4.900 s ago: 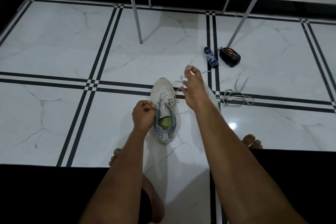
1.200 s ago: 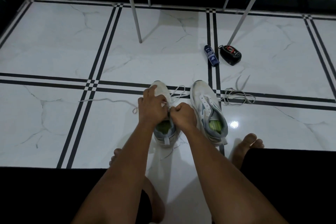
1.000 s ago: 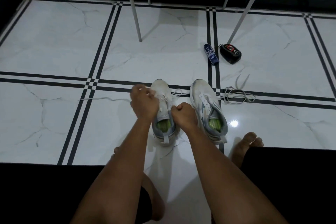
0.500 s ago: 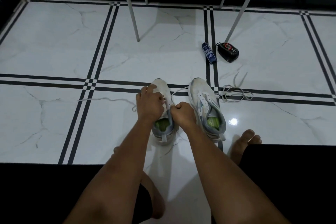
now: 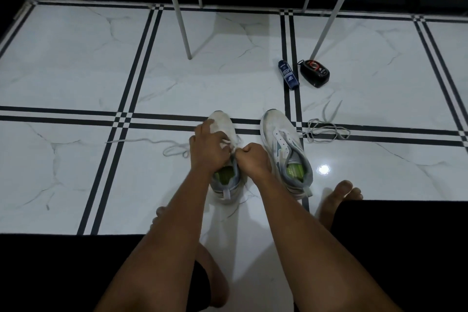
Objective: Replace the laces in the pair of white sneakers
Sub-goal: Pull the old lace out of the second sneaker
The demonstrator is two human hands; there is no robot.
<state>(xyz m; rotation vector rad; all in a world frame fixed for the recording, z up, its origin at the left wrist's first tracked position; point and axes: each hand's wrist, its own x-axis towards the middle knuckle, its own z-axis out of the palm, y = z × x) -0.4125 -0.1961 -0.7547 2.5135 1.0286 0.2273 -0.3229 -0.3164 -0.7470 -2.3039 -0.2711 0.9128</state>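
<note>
Two white sneakers with green insoles stand side by side on the marble floor. Over the left sneaker (image 5: pixel 222 121) both hands work at the eyelets. My left hand (image 5: pixel 209 148) covers its tongue and pinches the white lace (image 5: pixel 172 149), whose free end trails left across the floor. My right hand (image 5: pixel 252 159) is curled in a fist and pinches the same lace at the shoe's throat. The right sneaker (image 5: pixel 283 144) has no lace in its eyelets. A loose lace (image 5: pixel 326 130) lies in a tangle to its right.
A blue tube (image 5: pixel 288 74) and a black shoe-polish sponge case (image 5: pixel 314 73) lie beyond the shoes. Grey legs of a small table (image 5: pixel 180 20) stand at the back. My bare feet (image 5: pixel 339 197) and black shorts frame the near floor.
The right hand came back from a long pull away from the shoe, baring the second sneaker, and now pinches the lace at the throat. Over the last second the left hand rose, then dropped back.
</note>
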